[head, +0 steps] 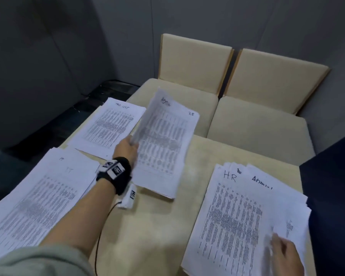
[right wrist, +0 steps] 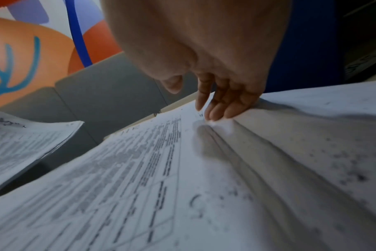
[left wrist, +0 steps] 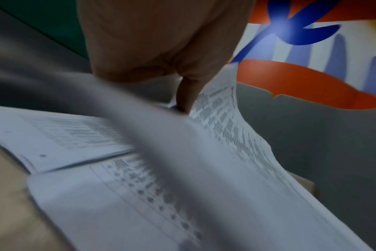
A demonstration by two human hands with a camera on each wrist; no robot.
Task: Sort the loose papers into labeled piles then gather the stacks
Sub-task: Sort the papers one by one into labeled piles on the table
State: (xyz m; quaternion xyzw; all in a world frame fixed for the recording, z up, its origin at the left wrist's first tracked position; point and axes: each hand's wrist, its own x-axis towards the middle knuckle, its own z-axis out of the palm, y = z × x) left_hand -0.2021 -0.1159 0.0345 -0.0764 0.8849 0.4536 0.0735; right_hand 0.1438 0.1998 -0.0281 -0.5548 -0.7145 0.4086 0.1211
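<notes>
Pinching a printed white sheet [head: 147, 114] in the left hand [head: 126, 149], lowering it onto the middle pile [head: 163, 152] directly beneath on the beige tabletop [head: 147, 226]. Resting right hand [head: 285, 255], fingers relaxed, on the near-right "HR" stack [head: 237, 216], closest for picking next.

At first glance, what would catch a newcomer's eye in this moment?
Most striking is the sheet the left hand holds lifted over the middle pile on the beige table. Next, the bold "HR" heading on the fanned stack at the near right, where the right hand touches its corner. Two cream chairs stand beyond the table.
</notes>
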